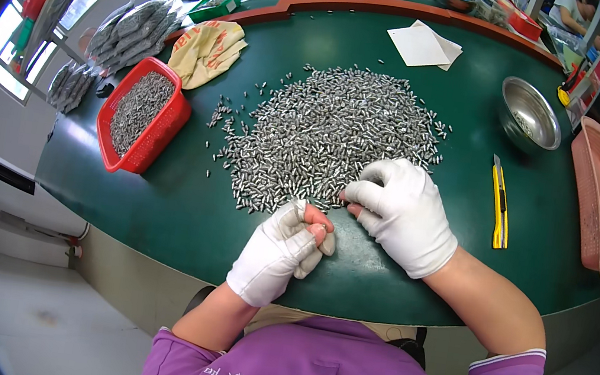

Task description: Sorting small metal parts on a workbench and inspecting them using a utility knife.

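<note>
A wide heap of small silvery metal parts is spread over the green table in front of me. My left hand, in a white glove with bare fingertips showing, is at the near edge of the heap. Its fingers are curled, with the thumb pressed against the index finger; whatever lies between them is too small or hidden to tell. My right hand, gloved the same way, reaches over the heap's near right edge. Its thumb and fingertips come together in a pinch right beside the parts, and what they grip is not visible.
A red basket full of similar parts and a beige cloth are at left. On the right lie a yellow utility knife, a metal bowl and a pink basket. White paper lies behind; grey bags sit far left.
</note>
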Demonstrator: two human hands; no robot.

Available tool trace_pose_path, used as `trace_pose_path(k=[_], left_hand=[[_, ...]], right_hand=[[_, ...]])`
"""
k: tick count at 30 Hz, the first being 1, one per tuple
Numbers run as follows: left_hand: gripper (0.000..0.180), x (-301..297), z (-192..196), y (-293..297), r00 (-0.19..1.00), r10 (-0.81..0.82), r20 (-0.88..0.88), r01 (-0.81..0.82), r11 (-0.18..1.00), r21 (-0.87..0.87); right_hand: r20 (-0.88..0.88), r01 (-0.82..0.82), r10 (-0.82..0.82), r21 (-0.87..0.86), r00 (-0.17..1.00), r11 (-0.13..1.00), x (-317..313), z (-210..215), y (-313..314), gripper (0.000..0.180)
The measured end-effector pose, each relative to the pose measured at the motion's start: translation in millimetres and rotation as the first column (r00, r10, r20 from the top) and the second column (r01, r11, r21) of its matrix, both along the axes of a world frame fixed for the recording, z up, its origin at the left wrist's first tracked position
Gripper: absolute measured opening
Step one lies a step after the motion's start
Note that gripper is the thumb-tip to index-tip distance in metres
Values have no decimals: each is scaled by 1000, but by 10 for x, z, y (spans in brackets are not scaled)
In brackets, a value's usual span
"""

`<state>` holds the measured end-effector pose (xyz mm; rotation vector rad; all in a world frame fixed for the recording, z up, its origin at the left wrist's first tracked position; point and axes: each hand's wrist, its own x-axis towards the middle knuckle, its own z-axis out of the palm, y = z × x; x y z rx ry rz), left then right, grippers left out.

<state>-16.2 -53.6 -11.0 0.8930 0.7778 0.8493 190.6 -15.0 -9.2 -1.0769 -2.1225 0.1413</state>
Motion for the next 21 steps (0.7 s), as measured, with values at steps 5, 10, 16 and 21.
trace_pose_path(k=[5,10,16,21], left_hand=[[18,5,-15,5,1000,4,-22,-3,1000,27],[19,-7,-1,6,1000,-9,-18,10,999,34],[26,0,5,30,1000,-21,6,21,998,56],[25,-10,34,40,998,-62,-19,61,997,-39]], right_hand=[[188,21,-19,-8,982,1000,5,9,15,9],[228,99,-90,-28,970,995,-23,7,-33,11],[103,56,-48,-74,994,996,-56,32,-85,12],[-85,-109,99,-118,991,987,-89,91,-141,14]])
